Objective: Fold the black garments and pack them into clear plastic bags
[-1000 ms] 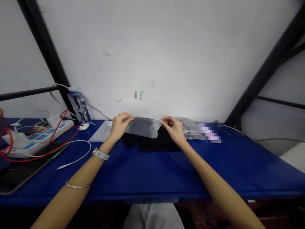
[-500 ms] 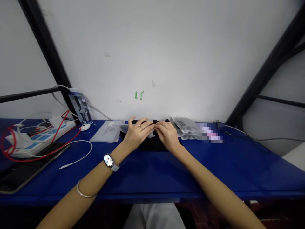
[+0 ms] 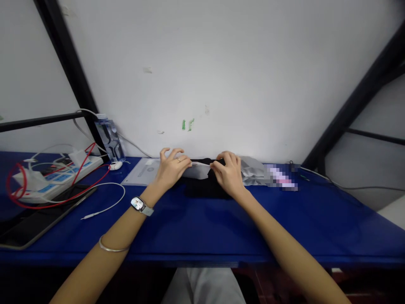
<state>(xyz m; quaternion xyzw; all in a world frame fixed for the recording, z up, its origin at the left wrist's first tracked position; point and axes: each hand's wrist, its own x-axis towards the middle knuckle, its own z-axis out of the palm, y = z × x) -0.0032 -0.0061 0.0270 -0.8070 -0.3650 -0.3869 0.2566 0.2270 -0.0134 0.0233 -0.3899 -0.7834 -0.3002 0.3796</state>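
Note:
My left hand (image 3: 171, 169) pinches the upper edge of a translucent, greyish plastic bag (image 3: 198, 171), with thumb and forefinger together and the other fingers raised. At the other end of that edge, my right hand (image 3: 228, 174) pinches the bag too. A pale strip of the edge runs taut between the two hands. Black folded cloth (image 3: 204, 188) lies on the blue table under and behind the bag; whether any of it is inside the bag, I cannot tell.
Crumpled grey plastic bags (image 3: 253, 166) lie to the right, beside a blurred-out item (image 3: 281, 177). On the left are a document sheet (image 3: 142, 172), a water bottle (image 3: 109, 139), a white earbud case (image 3: 116, 165), a power strip (image 3: 57, 181) with cables, and a tablet (image 3: 44, 219).
My hands have moved apart from fingertips meeting; the left went left, the right slightly right. More of the bag's edge now shows between them.

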